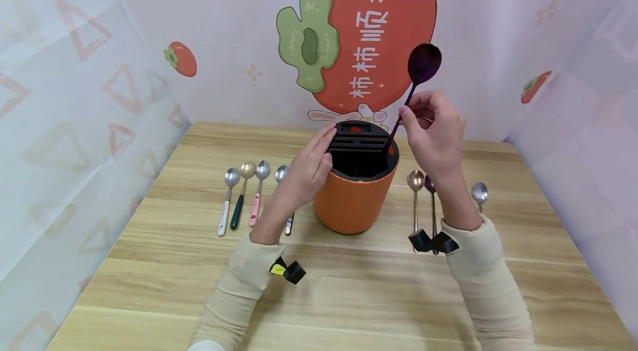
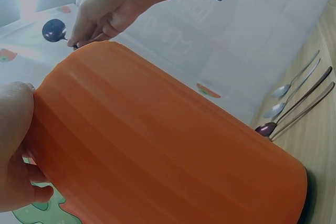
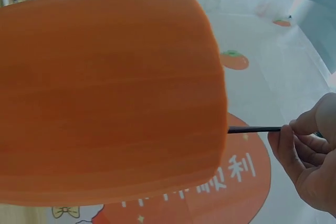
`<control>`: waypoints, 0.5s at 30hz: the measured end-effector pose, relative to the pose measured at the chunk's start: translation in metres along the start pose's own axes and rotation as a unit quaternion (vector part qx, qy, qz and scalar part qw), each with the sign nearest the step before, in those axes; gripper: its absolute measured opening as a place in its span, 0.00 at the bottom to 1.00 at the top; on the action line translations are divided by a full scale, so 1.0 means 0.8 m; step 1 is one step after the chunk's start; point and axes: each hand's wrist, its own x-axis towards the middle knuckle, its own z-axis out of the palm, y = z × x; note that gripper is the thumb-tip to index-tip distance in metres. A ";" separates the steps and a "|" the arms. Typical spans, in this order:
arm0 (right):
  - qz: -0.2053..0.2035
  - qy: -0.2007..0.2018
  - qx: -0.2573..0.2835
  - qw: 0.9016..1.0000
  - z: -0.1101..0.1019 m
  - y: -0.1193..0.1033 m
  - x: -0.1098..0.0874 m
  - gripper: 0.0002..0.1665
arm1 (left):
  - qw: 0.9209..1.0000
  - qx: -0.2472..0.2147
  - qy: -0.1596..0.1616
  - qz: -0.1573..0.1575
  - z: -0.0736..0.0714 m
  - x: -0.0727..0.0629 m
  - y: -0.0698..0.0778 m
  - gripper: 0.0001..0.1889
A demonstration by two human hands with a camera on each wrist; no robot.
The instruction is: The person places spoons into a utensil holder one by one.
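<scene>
My right hand (image 1: 436,132) pinches the thin handle of a dark purple spoon (image 1: 424,63), bowl end up. The handle's lower end is inside the orange utensil holder (image 1: 354,201), near the right side of its black slotted insert (image 1: 356,143). The right wrist view shows finger and thumb on the handle, just beyond the holder's rim. With its fingers fairly straight, my left hand (image 1: 306,168) rests against the holder's left rim. In the left wrist view the left fingers and thumb (image 2: 18,145) lie along the rim, partly hidden by the holder.
Left of the holder several spoons lie on the wooden table (image 1: 349,295), among them a white-handled spoon (image 1: 226,201) and a green-handled spoon (image 1: 242,196). To its right lie a copper-coloured spoon (image 1: 416,190), another purple spoon and silver spoons (image 2: 275,109). A printed cloth (image 1: 239,24) hangs behind.
</scene>
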 end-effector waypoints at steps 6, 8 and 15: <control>-0.016 -0.041 -0.036 0.998 0.001 0.009 -0.012 0.08 | 1.000 0.001 -0.001 -0.002 0.001 0.000 0.001 0.32; -0.021 -0.046 -0.041 0.998 0.001 0.014 -0.015 0.08 | 1.000 0.001 0.000 -0.005 0.001 0.000 0.001 0.32; -0.029 -0.080 -0.065 0.994 -0.001 0.028 -0.027 0.08 | 1.000 0.000 0.005 0.001 0.002 0.000 -0.001 0.32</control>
